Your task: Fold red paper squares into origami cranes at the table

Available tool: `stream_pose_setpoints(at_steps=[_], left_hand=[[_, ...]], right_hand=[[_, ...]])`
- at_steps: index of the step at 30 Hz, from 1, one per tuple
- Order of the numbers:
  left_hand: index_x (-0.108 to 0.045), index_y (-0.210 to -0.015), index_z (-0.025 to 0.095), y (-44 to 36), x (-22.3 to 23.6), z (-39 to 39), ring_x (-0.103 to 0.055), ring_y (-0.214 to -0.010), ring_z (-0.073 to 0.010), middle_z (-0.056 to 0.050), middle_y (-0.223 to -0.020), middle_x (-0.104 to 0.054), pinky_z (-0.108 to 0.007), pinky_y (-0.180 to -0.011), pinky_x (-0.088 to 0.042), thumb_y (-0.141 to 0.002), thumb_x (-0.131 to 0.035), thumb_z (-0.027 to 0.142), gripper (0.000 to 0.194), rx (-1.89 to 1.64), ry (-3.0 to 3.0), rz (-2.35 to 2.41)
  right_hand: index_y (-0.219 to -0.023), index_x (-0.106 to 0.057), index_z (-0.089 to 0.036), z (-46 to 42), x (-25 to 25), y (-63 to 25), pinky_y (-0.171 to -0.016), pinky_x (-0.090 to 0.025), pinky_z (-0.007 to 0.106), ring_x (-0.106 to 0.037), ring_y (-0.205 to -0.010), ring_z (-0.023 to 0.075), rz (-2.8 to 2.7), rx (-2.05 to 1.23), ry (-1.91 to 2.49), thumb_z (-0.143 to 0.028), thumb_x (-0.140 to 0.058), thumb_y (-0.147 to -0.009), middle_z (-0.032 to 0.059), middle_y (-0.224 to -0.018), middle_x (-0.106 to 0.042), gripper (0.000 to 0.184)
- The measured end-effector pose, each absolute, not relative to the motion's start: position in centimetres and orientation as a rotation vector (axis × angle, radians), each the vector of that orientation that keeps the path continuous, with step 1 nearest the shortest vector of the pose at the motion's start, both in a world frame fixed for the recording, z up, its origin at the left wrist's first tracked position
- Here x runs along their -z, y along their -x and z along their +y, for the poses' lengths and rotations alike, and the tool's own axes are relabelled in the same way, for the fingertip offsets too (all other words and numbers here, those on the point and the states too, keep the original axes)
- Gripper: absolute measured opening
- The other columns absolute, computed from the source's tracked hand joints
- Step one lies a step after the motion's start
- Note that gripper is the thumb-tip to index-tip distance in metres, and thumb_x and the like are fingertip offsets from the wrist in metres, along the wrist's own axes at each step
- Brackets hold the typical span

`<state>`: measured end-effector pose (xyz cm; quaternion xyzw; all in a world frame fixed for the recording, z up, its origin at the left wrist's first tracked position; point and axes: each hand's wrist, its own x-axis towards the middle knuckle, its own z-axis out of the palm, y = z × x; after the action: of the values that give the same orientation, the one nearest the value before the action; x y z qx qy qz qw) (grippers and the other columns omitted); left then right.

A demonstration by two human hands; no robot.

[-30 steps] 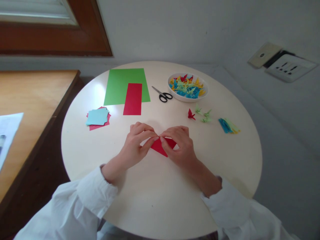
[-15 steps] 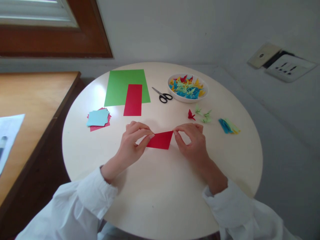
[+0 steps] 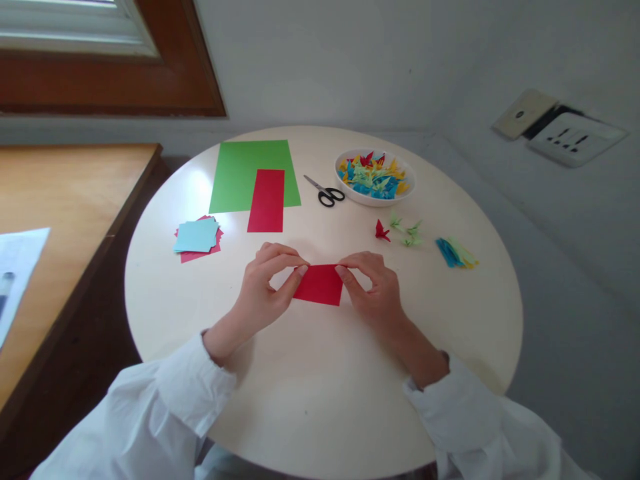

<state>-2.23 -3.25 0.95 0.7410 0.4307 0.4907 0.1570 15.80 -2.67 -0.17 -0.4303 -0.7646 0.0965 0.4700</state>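
Note:
A small red sheet of paper is held between my hands over the middle of the round white table. My left hand pinches its upper left corner between thumb and forefinger. At the upper right corner, the thumb and forefinger of my right hand pinch the same sheet. Its far edge runs nearly straight between the fingertips, while the near edge hangs toward me. Just beyond my right hand lie a red paper crane and several pale green cranes.
Behind are a green sheet, a red strip, black-handled scissors and a white bowl of paper cranes. Stacked light-blue and red squares lie left; folded blue and yellow-green papers lie right. A wooden desk stands at left.
My right hand has moved slightly left and onto the sheet's upper right corner. The red sheet has turned a little, so its far edge is more level. My left hand has hardly moved.

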Motion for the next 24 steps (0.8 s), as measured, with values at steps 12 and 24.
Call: stream_pose_setpoints(at_steps=[12, 24], left_hand=[[-0.058, -0.068, 0.018, 1.8, -1.3, -3.5, -0.055, -0.071, -0.0149, -0.002, -0.072, -0.061, -0.032, -0.069, -0.042, -0.072, -0.055, 0.009, 0.010, -1.277, -2.179, 1.206], [-0.054, -0.064, 0.018, 2.0, -1.9, -3.5, -0.052, -0.070, -0.0147, 0.000, -0.068, -0.059, -0.034, -0.070, -0.038, -0.070, -0.052, 0.007, 0.013, -1.269, -2.153, 1.283]], right_hand=[[-0.074, -0.056, -0.020, -3.3, -0.2, -14.3, -0.070, -0.041, 0.033, -0.060, -0.068, 0.0148, -1.998, -0.137, 0.900, -0.014, -0.055, -0.082, 0.0002, -0.069, -0.067, 0.009], [-0.073, -0.058, -0.020, -3.1, -0.6, -14.9, -0.069, -0.042, 0.033, -0.060, -0.067, 0.0149, -1.940, -0.140, 0.924, -0.013, -0.056, -0.080, 0.0004, -0.067, -0.066, 0.010]])
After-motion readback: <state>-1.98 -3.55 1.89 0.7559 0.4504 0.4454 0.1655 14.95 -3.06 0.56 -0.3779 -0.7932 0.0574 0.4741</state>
